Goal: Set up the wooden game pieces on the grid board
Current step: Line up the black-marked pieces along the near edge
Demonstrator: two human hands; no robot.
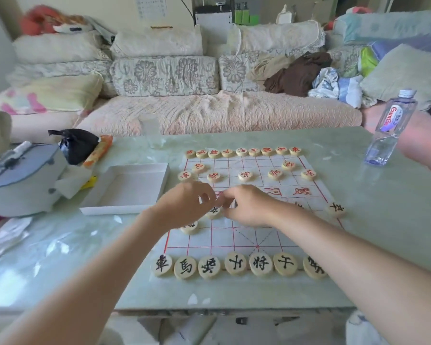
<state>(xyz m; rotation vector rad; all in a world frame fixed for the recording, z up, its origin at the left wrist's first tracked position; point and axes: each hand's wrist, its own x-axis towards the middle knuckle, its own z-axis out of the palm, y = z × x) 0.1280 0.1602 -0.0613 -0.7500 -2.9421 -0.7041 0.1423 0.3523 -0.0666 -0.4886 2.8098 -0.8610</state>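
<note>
A home living room: a cushioned sofa [209, 113] strewn with clothes [296, 73] behind a low table [383, 220].

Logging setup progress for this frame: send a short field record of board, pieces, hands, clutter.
board: grid board flat on the table
far side: red pieces in place, nine in the back row, two and five ahead
near side: black pieces, seven visible in the back row; right end hidden
hands: left hand and right hand meet over the board's middle; grip contents hidden
left of board: white box
far right: water bottle
</note>
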